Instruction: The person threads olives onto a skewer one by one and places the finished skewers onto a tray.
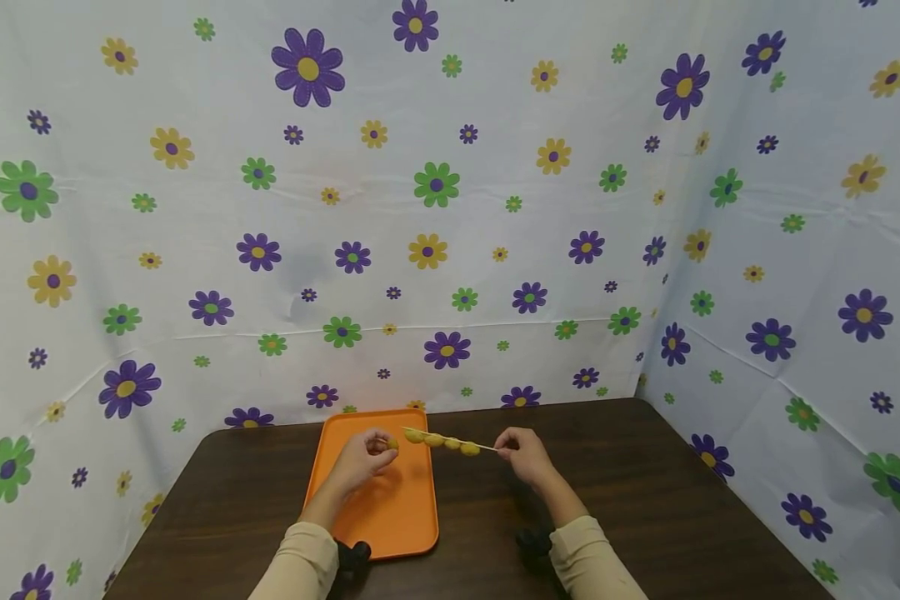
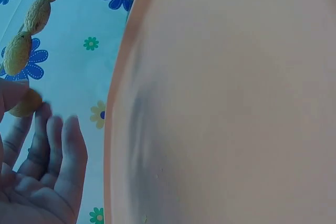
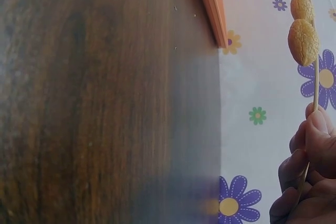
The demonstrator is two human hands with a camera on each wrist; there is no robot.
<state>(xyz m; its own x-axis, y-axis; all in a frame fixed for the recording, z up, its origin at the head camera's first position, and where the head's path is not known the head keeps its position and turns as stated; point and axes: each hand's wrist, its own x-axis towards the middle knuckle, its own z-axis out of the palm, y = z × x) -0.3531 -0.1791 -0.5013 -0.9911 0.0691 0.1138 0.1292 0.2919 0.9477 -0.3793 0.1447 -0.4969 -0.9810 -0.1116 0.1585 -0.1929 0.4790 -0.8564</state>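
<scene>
My right hand (image 1: 527,457) grips the bare end of a thin wooden skewer (image 1: 487,448), which points leftward. Several wrinkled, yellow-brown oval pieces (image 1: 452,443), like small potatoes, are threaded along it, and its tip sticks out past the last one. Between thumb and fingertips, my left hand (image 1: 363,458) pinches one loose round piece (image 2: 27,103) of the same kind, a short way from the tip. In the right wrist view, the right thumb and fingers (image 3: 302,174) wrap the stick below the lowest piece.
An orange tray (image 1: 397,521) lies on the dark wooden table (image 1: 615,500) beneath the left hand, with a few crumbs on it. More tiny crumbs dot the table beside the tray. A flower-patterned white sheet (image 1: 390,208) hangs behind and on the right side.
</scene>
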